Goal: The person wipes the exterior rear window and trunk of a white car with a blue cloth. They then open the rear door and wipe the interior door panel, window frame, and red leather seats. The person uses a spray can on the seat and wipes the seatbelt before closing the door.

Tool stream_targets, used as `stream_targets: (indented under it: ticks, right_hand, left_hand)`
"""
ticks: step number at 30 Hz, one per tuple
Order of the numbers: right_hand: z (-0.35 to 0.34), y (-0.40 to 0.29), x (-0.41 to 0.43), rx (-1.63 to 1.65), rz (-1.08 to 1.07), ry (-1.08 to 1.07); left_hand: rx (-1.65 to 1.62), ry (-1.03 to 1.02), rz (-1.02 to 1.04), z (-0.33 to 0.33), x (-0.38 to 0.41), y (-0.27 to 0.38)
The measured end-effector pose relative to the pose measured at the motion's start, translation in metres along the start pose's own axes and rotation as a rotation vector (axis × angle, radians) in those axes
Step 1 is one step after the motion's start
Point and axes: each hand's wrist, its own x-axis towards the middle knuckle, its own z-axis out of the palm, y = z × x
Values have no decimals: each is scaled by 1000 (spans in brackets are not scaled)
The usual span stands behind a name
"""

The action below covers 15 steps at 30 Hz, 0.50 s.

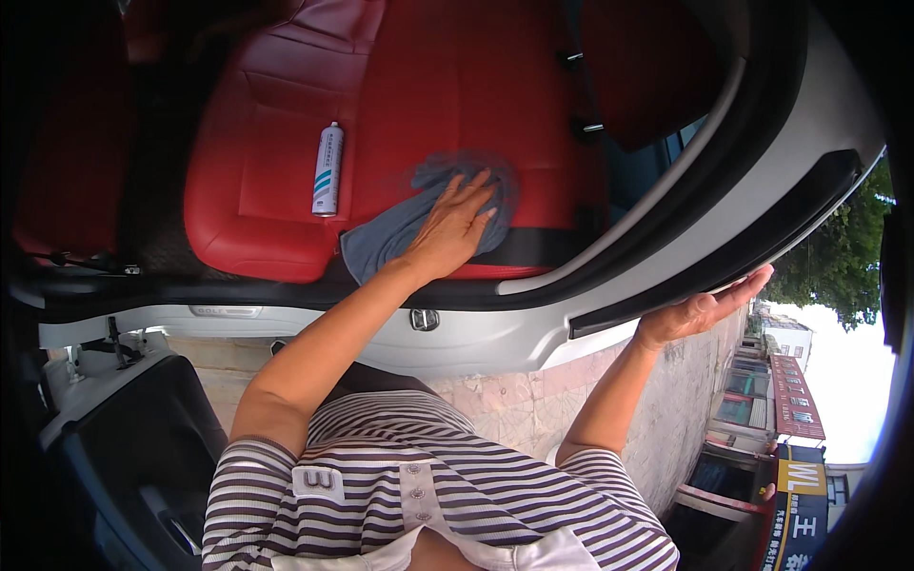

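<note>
My left hand (457,228) lies palm down on a blue-grey cloth (389,239), its fingers spread and pressing the cloth against the red rear car seat (457,93). The cloth's far edge is blurred, and its near corner reaches the seat's front edge by the door opening. Left of the cloth, a white spray can (328,171) with teal and grey stripes lies on the seat. My right hand (707,307) rests against the outer edge of the white car body, fingers extended; its palm side is partly hidden, and no object shows in it.
The white door sill (225,311) and a metal door striker (424,320) run between me and the seat. An opened rear door (143,428) stands at the left. A black seat belt strap (535,246) crosses the seat. Paving (493,407), trees and shopfronts with signs lie outside.
</note>
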Motion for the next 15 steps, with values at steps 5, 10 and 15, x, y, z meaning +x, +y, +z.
stream_targets:
  ticks: [5, 10, 15]
  right_hand:
    - [1, 0, 3, 0, -8, -20]
    - [0, -1, 3, 5, 24, 8]
    - [-5, 7, -2, -127, 39, 46]
  left_hand:
    - [298, -34, 252, 10, 102, 42]
    - [418, -201, 363, 22, 161, 68]
    - [507, -176, 478, 53, 217, 43]
